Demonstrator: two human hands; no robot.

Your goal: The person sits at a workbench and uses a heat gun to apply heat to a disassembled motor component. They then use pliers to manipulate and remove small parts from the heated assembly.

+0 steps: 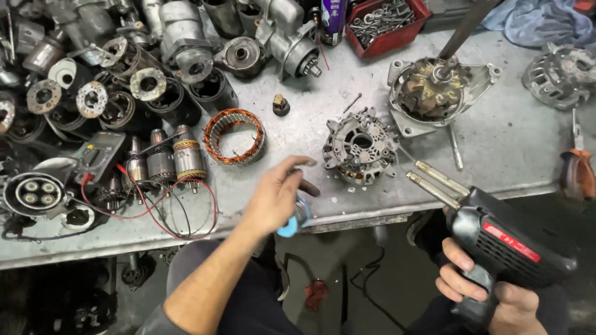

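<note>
Right hand [481, 288], grip closed on the handle of a black soldering gun [496, 239] whose tips aim at the alternator end frame [360, 147] mid-tabletop [509, 142], while the left hand [276, 197], just left of it, holds a small blue spool [292, 224].

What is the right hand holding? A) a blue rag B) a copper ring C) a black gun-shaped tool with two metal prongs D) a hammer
C: the right hand grips the handle of a black soldering gun, its two metal prongs pointing toward the alternator part on the bench.
</note>
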